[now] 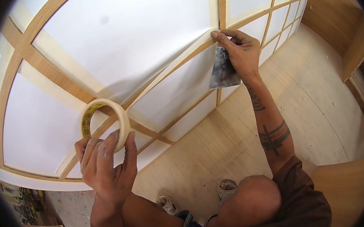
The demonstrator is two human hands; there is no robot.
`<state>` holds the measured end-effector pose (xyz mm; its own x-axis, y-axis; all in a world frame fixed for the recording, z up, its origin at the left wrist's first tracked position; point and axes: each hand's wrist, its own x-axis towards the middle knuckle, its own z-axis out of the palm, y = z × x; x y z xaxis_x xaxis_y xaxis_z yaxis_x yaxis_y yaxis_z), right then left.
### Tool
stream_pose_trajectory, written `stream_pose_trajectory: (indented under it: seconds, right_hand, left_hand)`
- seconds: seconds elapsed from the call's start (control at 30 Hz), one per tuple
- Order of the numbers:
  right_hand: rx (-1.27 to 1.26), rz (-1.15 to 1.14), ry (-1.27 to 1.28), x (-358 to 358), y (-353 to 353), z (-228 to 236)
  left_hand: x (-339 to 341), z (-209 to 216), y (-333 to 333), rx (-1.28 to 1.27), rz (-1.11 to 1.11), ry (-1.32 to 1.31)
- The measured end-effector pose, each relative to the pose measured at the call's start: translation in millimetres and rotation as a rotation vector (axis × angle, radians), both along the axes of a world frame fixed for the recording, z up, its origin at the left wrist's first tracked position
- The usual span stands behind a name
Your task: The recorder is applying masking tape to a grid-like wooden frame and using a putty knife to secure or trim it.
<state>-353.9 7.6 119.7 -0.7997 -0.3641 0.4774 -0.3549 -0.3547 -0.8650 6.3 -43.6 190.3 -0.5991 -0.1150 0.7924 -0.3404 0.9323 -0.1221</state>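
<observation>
Head view, the only one. Left hand [109,167]: raised at left of centre, thumb and fingers closed on the lower rim of a cream tape roll [124,125]. The roll stands up out of the grip, its yellow-patterned core showing, directly above the fingertips and in front of the lattice.

Right hand [245,51]: higher and further out, thumb and forefinger pinched on the upper end of a tape strip [176,63], close to a junction of the wooden lattice [59,74]. The same hand carries a scraper [223,71] — its broad, grey, smeared blade hangs below the pinch, handle mostly hidden by the hand.

Position of tape relative to hands: the strip spans the gap between them, slanting from the right fingertips down and leftward to the roll's right side. It follows a lattice bar; part of its length appears lifted, with a shadow alongside — contact with the bar cannot be told throughout.

Surroundings: white panels [140,35] fill the lattice openings, pale tape bands along several borders. Below lies a light wooden floor [223,140]; the person's bent knees and dusty shoes [167,204] show at the lower edge.
</observation>
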Motion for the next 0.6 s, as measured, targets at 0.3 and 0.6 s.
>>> stream_pose_trajectory:
  seconds: [0.3,0.6]
  right_hand:
    - [0.160,-0.005,0.126,-7.7,11.8,13.8]
    - [0.282,-0.103,0.396,-12.7,17.2,22.6]
  left_hand:
    - [-0.9,1.0,-2.7,-0.042,-0.058,-0.025]
    - [1.4,-0.9,0.8,0.013,-0.031,-0.050]
